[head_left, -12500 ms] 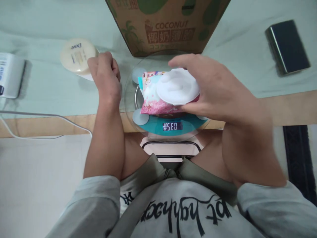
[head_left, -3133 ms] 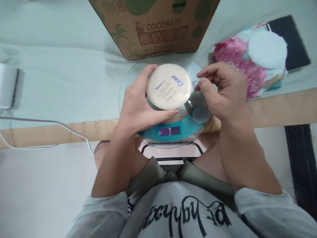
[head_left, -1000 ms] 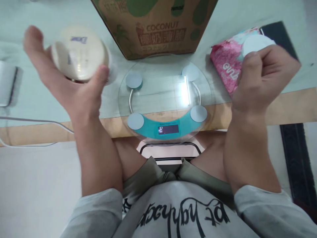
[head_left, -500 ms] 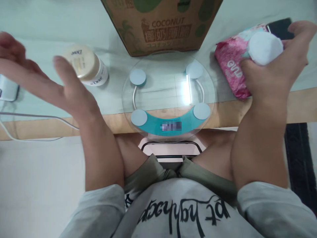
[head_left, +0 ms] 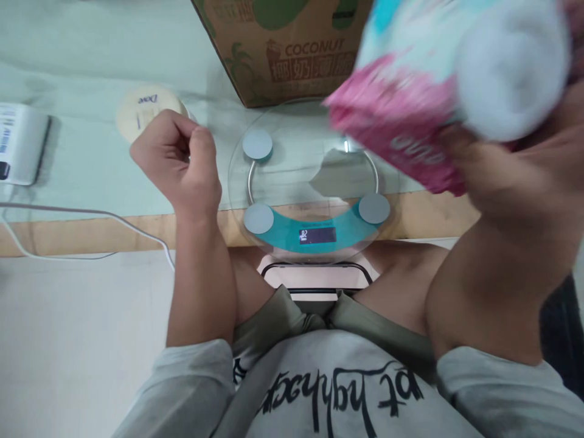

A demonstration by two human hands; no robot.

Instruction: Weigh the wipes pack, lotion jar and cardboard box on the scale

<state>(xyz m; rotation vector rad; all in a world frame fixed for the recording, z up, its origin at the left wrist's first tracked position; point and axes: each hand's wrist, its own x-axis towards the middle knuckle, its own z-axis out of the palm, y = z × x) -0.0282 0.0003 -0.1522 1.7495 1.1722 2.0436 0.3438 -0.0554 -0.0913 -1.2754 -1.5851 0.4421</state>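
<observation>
Pink pack (head_left: 396, 91) lifted off the counter (head_left: 91, 234) — our right grip (head_left: 524, 167) grasps its lidded end, presumably for firmer purchase, our left grip (head_left: 180, 169) clenched near the Dove jar (head_left: 140, 112).

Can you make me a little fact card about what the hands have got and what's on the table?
Right hand: gripping the pink pack, blurred
Pink pack: held up, white lid showing
Left hand: fingers curled, partly hiding the Dove jar; touching or not, can't tell
Glass scale: nearest the person, display lit
Coconut box: behind the scale
White device: far left
</observation>
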